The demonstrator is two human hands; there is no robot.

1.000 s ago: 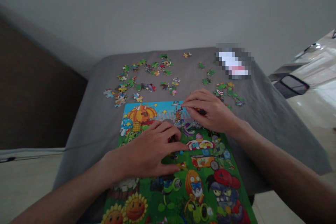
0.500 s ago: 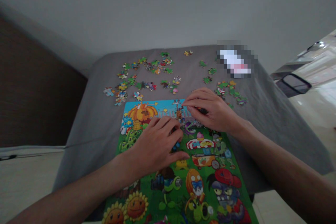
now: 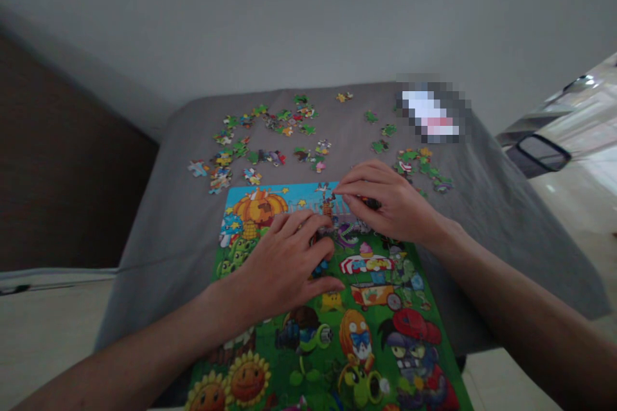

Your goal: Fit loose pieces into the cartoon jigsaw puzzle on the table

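Note:
A partly assembled cartoon jigsaw puzzle (image 3: 371, 340) lies on the table, showing a pumpkin, sunflowers and zombies. My right hand (image 3: 390, 202) rests over its top edge, pinching a dark jigsaw piece (image 3: 370, 203) between thumb and fingers. My left hand (image 3: 284, 266) is curled over the puzzle's middle. Its fingers cup a small dark-blue patch (image 3: 319, 268), and I cannot tell whether that is a held piece or part of the puzzle. The hand hides the surface beneath it.
Several loose jigsaw pieces (image 3: 265, 135) are scattered on the grey cloth-covered table (image 3: 164, 225) beyond the puzzle. More lie at the back right (image 3: 419, 167), near a pixelated white object (image 3: 431, 112). The table's cloth hangs over its edges, with a tiled floor (image 3: 53, 327) below.
My left hand has shifted slightly up and right over the puzzle. My right hand has stayed nearly still, and the view has tilted a little, showing more of the puzzle.

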